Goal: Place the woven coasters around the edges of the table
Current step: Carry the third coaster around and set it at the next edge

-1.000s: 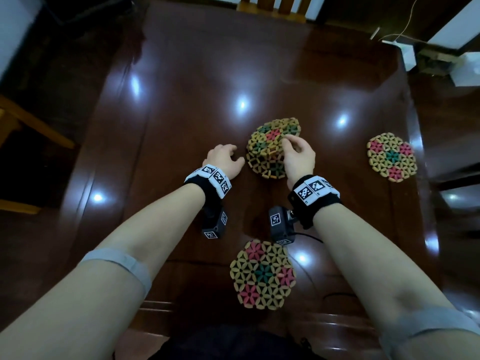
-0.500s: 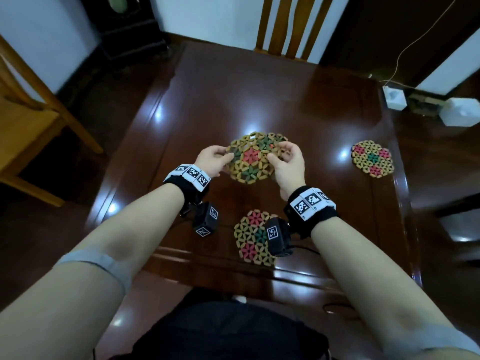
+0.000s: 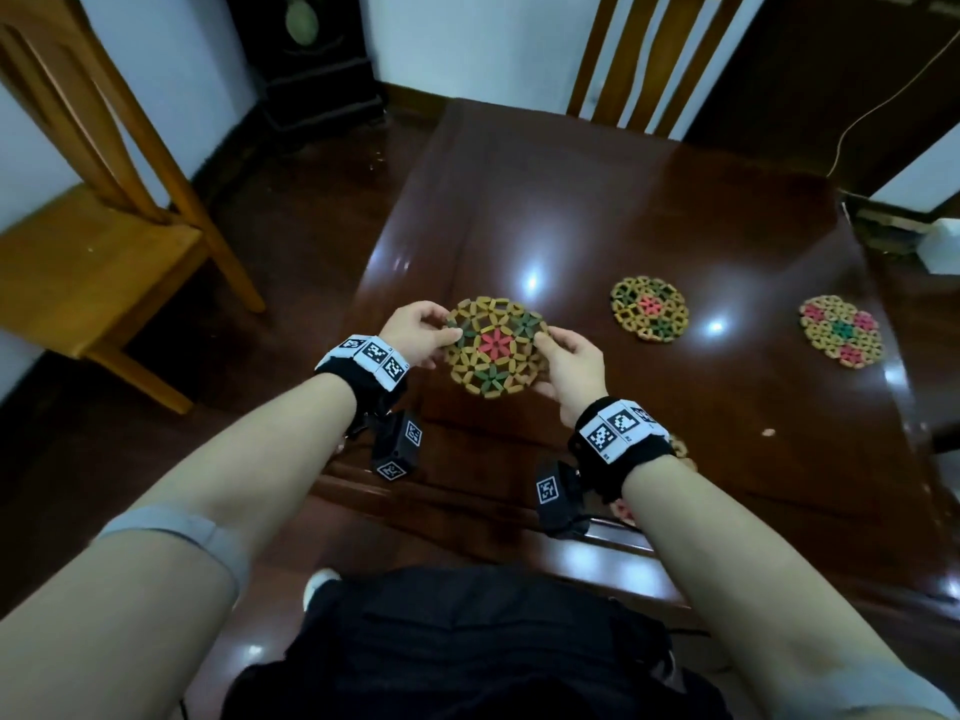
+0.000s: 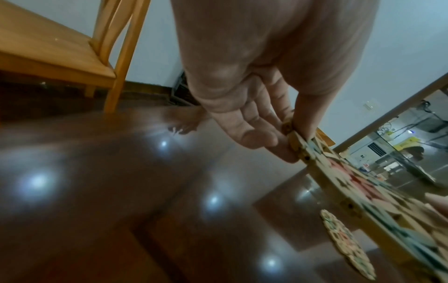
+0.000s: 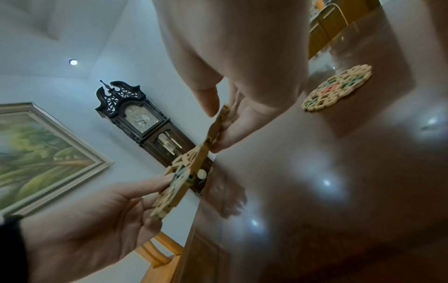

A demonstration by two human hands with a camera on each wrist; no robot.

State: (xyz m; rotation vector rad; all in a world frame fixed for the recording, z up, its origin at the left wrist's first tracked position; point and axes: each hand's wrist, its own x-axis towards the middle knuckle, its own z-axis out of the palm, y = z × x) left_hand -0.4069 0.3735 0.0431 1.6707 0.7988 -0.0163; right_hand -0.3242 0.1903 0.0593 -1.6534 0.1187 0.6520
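A round woven coaster with a red flower at its centre hangs above the table's left side, held by both hands. My left hand pinches its left rim, thumb on top and fingers beneath. My right hand pinches the right rim. A second coaster lies mid-table, a third near the right edge. A fourth at the near edge is mostly hidden behind my right wrist.
The dark glossy wooden table has a wooden chair at its far side. A light wooden chair stands on the left. A tall dark clock and a framed painting are at the wall.
Both hands lifted one coaster off the central stack and carried it left over the table; one coaster stays behind mid-table. The head view swung left and back.
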